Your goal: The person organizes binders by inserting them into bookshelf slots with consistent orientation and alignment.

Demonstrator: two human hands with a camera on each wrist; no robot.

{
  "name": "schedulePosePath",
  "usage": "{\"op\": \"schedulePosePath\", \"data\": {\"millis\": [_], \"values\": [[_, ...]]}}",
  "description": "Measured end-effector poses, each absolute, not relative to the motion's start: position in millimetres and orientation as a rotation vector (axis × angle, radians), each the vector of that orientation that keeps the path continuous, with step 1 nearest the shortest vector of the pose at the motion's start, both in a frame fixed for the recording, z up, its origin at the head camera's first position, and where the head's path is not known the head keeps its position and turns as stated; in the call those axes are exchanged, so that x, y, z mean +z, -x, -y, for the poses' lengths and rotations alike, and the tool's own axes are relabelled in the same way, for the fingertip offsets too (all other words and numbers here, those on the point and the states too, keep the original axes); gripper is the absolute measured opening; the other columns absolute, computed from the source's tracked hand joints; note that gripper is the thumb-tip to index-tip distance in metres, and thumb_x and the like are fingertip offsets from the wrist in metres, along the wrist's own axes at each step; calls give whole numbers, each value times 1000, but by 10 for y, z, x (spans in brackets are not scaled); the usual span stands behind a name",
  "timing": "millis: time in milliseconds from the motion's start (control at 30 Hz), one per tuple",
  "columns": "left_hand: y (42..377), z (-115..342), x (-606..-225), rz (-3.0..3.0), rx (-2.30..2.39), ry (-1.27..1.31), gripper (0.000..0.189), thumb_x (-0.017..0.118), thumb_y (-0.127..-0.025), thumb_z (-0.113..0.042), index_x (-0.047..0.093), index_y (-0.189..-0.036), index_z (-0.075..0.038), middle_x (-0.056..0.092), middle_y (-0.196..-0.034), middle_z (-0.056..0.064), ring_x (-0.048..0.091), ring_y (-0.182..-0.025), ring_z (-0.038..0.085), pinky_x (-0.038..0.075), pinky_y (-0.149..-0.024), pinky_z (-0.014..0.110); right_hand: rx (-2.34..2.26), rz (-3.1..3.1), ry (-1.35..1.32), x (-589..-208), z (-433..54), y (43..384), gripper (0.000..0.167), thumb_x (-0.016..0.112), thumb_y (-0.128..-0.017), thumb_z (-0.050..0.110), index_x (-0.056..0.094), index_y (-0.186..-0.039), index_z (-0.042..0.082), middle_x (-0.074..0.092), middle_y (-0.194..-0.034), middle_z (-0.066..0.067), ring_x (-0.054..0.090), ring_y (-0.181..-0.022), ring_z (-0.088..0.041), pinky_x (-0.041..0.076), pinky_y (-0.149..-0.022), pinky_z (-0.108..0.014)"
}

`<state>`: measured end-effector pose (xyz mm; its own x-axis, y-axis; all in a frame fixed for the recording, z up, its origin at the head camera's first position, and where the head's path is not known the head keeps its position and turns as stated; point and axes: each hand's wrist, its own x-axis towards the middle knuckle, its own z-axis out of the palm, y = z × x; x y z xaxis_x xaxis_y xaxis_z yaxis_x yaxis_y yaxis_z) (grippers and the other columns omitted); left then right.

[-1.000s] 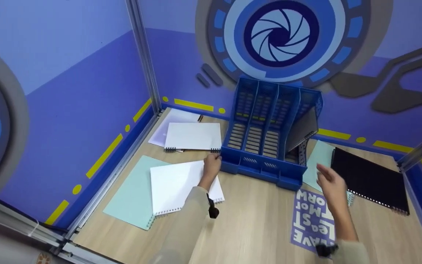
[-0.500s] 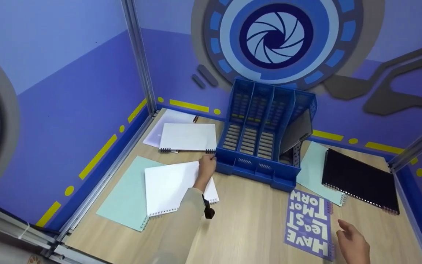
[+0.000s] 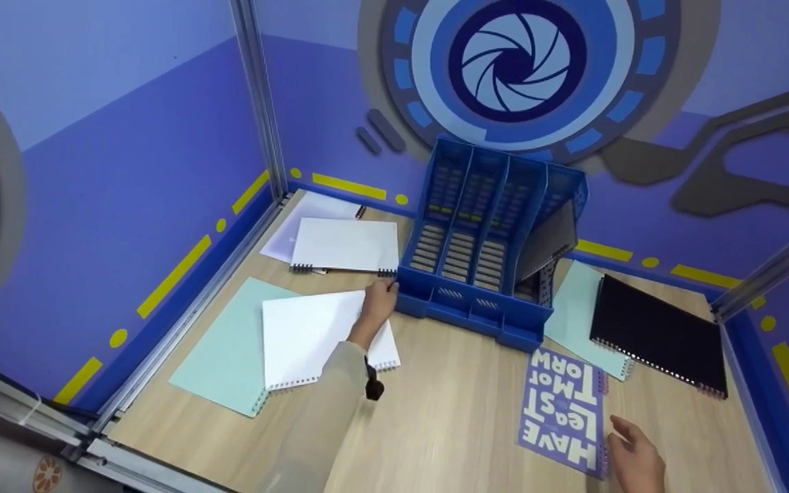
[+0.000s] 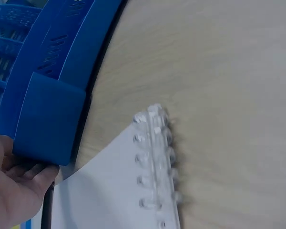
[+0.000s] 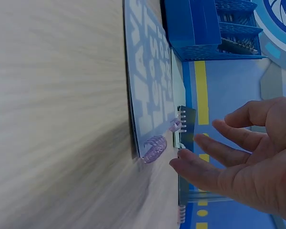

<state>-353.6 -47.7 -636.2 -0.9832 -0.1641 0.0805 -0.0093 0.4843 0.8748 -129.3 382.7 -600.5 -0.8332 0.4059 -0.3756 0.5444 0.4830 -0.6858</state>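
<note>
A blue desktop file rack point(image 3: 466, 311) with several upright slots stands at the back middle. My left hand point(image 3: 381, 301) grips its front left corner; in the left wrist view the fingers point(image 4: 35, 179) curl around the low blue wall. A dark spiral notebook point(image 3: 550, 239) leans in the rack's rightmost slot. My right hand point(image 3: 635, 455) hovers at the front right, fingers spread and holding nothing. Just left of it lies a purple spiral notebook point(image 3: 562, 411) with large white letters, its purple coil point(image 5: 155, 149) facing the hand in the right wrist view.
Left of the rack lie a white spiral notebook point(image 3: 309, 335) over a mint one point(image 3: 220, 342), and another white notebook point(image 3: 346, 243) over a lilac one point(image 3: 285, 233). To the right, a black notebook point(image 3: 661, 335) overlaps a mint notebook point(image 3: 572, 308). Panel walls enclose the table.
My right hand has drawn back from near the rack's right front, over the purple notebook, to the front right. My left hand stays at the rack's corner. The head view has shifted slightly.
</note>
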Motion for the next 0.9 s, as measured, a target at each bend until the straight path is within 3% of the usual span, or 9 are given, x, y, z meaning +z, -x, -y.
{"op": "schedulePosePath", "data": {"millis": [100, 167, 233, 300, 433, 533, 700, 900], "values": [[3426, 479, -6330, 2607, -1487, -120, 21, 54, -102, -9, 64, -89, 5, 60, -79, 13, 54, -74, 25, 47, -70, 41, -1271, -2548, -838, -6042, -3798, 1216, 54, 44, -104, 16, 33, -154, -3, 30, -156, -32, 33, -141, -51, 34, -113, -56], [3326, 447, -6266, 2608, -1442, -135, 17, 55, -100, -8, 62, -93, 5, 62, -80, 16, 58, -75, 28, 48, -70, 44, -1266, -2550, -834, -6037, -3794, 1193, 55, 45, -103, 18, 34, -153, -4, 31, -156, -32, 33, -141, -51, 34, -112, -57], [3201, 383, -6175, 2600, -1390, -142, 17, 56, -98, -6, 64, -108, 6, 69, -94, 22, 66, -86, 33, 52, -77, 48, -1262, -2556, -830, -6026, -3801, 1181, 56, 45, -103, 20, 35, -153, -4, 32, -155, -32, 34, -141, -51, 34, -112, -57], [3053, 280, -6079, 2618, -1317, -141, 35, 58, -96, -5, 59, -127, 9, 68, -114, 26, 68, -99, 38, 54, -84, 51, -1269, -2542, -835, -6018, -3819, 1164, 57, 45, -104, 22, 34, -153, -4, 31, -156, -33, 33, -141, -52, 34, -112, -58], [2734, -4, -5951, 2703, -1194, -53, 58, 59, -95, -7, 40, -144, 17, 52, -141, 33, 61, -119, 43, 51, -99, 48, -1259, -2530, -884, -6051, -3851, 1101, 57, 45, -104, 21, 33, -153, -5, 31, -155, -33, 33, -141, -52, 34, -112, -58], [2528, -220, -5905, 2769, -1177, 61, 57, 58, -95, -9, 42, -144, 17, 50, -144, 32, 61, -121, 42, 50, -101, 46, -1244, -2531, -934, -6097, -3856, 1065, 54, 46, -104, 18, 35, -151, -6, 35, -152, -34, 34, -140, -51, 35, -111, -58], [2260, -566, -5927, 2818, -1162, 313, 41, 59, -93, -8, 61, -132, 7, 64, -133, 20, 66, -115, 34, 53, -95, 42, -1313, -2466, -991, -6166, -3837, 1041, 54, 47, -104, 16, 34, -151, -7, 35, -150, -35, 39, -138, -50, 43, -107, -54], [1904, -1109, -6040, 2943, -1016, 631, 27, 62, -94, -10, 70, -118, -5, 68, -124, 2, 66, -108, 14, 54, -89, 27, -1406, -2426, -988, -6193, -3849, 1070, 53, 45, -104, 15, 34, -150, -9, 39, -146, -36, 48, -131, -48, 53, -96, -44]]}}
